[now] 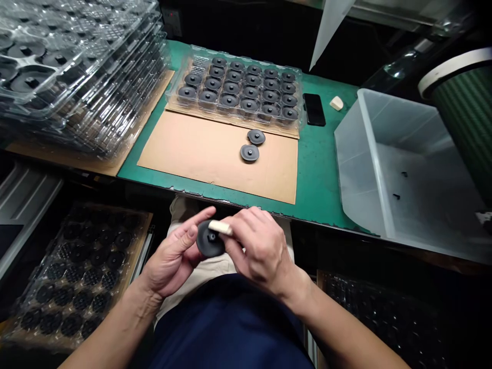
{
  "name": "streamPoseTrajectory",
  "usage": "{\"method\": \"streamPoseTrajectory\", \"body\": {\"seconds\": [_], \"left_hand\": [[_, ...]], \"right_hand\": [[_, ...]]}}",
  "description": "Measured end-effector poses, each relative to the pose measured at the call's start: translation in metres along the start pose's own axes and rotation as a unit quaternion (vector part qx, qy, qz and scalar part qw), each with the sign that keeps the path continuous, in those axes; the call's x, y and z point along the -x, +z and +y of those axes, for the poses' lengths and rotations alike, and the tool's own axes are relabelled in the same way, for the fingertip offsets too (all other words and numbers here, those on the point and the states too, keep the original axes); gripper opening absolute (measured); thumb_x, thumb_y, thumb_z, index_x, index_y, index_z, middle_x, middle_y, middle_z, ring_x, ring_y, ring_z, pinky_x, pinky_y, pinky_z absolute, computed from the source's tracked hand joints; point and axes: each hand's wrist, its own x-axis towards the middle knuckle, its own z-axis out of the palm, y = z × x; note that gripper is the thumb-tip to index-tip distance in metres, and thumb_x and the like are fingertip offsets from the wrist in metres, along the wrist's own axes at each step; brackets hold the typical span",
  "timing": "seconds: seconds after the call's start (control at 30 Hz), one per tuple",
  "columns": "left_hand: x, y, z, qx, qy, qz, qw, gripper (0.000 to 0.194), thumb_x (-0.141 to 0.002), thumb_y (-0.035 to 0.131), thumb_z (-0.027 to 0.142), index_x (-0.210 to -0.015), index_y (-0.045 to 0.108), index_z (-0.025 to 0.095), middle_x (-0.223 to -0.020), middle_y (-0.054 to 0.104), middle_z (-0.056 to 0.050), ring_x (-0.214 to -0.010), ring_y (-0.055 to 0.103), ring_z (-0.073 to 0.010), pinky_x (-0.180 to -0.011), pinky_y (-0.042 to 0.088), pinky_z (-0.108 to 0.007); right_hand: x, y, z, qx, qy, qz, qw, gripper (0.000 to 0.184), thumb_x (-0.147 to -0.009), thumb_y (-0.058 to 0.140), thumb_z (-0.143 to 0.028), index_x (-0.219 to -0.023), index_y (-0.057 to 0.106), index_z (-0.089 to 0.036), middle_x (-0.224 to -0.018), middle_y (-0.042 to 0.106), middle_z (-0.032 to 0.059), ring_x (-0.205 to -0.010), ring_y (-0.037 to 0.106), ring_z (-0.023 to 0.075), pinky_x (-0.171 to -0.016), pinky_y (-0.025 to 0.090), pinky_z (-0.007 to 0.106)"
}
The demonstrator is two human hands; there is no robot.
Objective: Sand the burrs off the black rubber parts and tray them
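Observation:
Over my lap, my left hand (pixel 175 259) holds a round black disc part (pixel 209 241) between thumb and fingers. My right hand (pixel 259 251) pinches a small beige block (pixel 220 227) against the disc's face. Two more black discs (pixel 252 145) lie loose on a cardboard sheet (pixel 200 151) on the green table. Behind them a clear plastic tray (pixel 236 87) holds several rows of the same discs.
A tall stack of clear trays (pixel 77 66) fills the left of the table. A black phone (pixel 314 108) and a beige block (pixel 336 103) lie right of the tray. A translucent bin (pixel 407 164) stands at right. Filled trays (pixel 73 277) sit low at left.

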Motion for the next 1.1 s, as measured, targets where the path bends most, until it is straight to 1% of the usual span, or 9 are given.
{"method": "streamPoseTrajectory", "body": {"seconds": [0.1,0.17,0.23,0.4,0.53,0.7,0.83,0.97,1.1], "left_hand": [[-0.002,0.003,0.0,-0.045,0.115,0.039,0.992,0.066,-0.08,0.087,0.017,-0.14,0.065,0.033,-0.131,0.07,-0.004,-0.121,0.064,-0.0174,-0.103,0.053,-0.022],[-0.002,0.004,0.0,-0.081,0.166,0.042,0.982,0.071,-0.073,0.09,0.011,-0.137,0.068,0.033,-0.133,0.069,-0.003,-0.125,0.062,-0.0194,-0.105,0.052,-0.023],[-0.001,0.005,0.001,-0.097,0.201,0.045,0.974,0.069,-0.072,0.091,0.01,-0.134,0.07,0.032,-0.134,0.069,-0.004,-0.125,0.063,-0.0203,-0.105,0.052,-0.023],[0.003,0.006,0.005,-0.081,0.189,0.062,0.977,0.059,-0.075,0.089,0.012,-0.13,0.073,0.029,-0.13,0.071,-0.005,-0.117,0.067,-0.018,-0.1,0.054,-0.02],[0.004,0.004,0.006,-0.061,0.163,0.061,0.983,0.052,-0.082,0.085,0.021,-0.132,0.072,0.028,-0.122,0.074,-0.006,-0.108,0.07,-0.0175,-0.096,0.057,-0.021],[0.006,0.0,0.008,-0.055,0.109,0.039,0.992,0.047,-0.086,0.082,0.022,-0.131,0.073,0.027,-0.129,0.073,-0.007,-0.113,0.07,-0.0187,-0.097,0.057,-0.021],[0.007,-0.006,0.011,-0.051,0.067,0.026,0.996,0.047,-0.088,0.081,0.027,-0.133,0.071,0.024,-0.128,0.074,-0.012,-0.108,0.072,-0.0219,-0.093,0.06,-0.026],[0.006,-0.009,0.012,-0.055,0.053,0.021,0.997,0.045,-0.09,0.079,0.026,-0.134,0.071,0.02,-0.125,0.075,-0.013,-0.11,0.072,-0.0218,-0.093,0.059,-0.024],[0.005,-0.008,0.011,-0.043,0.051,0.022,0.997,0.045,-0.091,0.077,0.027,-0.135,0.07,0.021,-0.124,0.076,-0.013,-0.11,0.072,-0.0213,-0.094,0.059,-0.024]], "right_hand": [[-0.001,0.006,-0.004,-0.129,0.174,-0.006,0.976,0.031,-0.106,0.052,-0.032,-0.078,0.053,-0.019,-0.07,0.049,-0.0009,-0.062,0.043,0.016,-0.06,0.035,0.03],[-0.003,0.008,-0.01,-0.245,0.217,-0.061,0.943,0.032,-0.106,0.052,-0.035,-0.078,0.051,-0.02,-0.068,0.046,-0.0035,-0.058,0.04,0.0137,-0.052,0.029,0.027],[-0.005,0.007,-0.014,-0.279,0.203,-0.07,0.936,0.03,-0.105,0.051,-0.035,-0.08,0.051,-0.02,-0.07,0.047,-0.0035,-0.06,0.041,0.0136,-0.053,0.028,0.027],[-0.007,0.005,-0.012,-0.113,0.123,0.035,0.985,0.026,-0.102,0.051,-0.027,-0.078,0.048,-0.019,-0.077,0.049,0.0006,-0.071,0.043,0.0172,-0.07,0.032,0.032],[-0.005,0.003,-0.007,-0.162,0.081,-0.019,0.983,0.025,-0.103,0.051,-0.025,-0.079,0.046,-0.019,-0.074,0.047,-0.0007,-0.069,0.043,0.0169,-0.068,0.032,0.032],[-0.005,0.004,-0.002,-0.093,0.076,0.026,0.992,0.023,-0.104,0.049,-0.024,-0.081,0.049,-0.019,-0.078,0.049,0.0019,-0.074,0.044,0.0193,-0.072,0.033,0.034],[-0.004,0.0,0.0,-0.161,0.028,-0.036,0.986,0.024,-0.103,0.051,-0.023,-0.08,0.046,-0.019,-0.076,0.048,-0.0005,-0.069,0.041,0.0172,-0.069,0.031,0.032],[-0.003,-0.006,0.002,-0.109,0.023,-0.025,0.993,0.023,-0.104,0.05,-0.022,-0.082,0.048,-0.019,-0.078,0.049,-0.0002,-0.071,0.039,0.0176,-0.072,0.03,0.033],[-0.002,-0.008,0.003,-0.086,0.014,-0.061,0.994,0.024,-0.105,0.05,-0.024,-0.082,0.05,-0.019,-0.077,0.049,0.0003,-0.07,0.039,0.018,-0.072,0.03,0.034]]}}
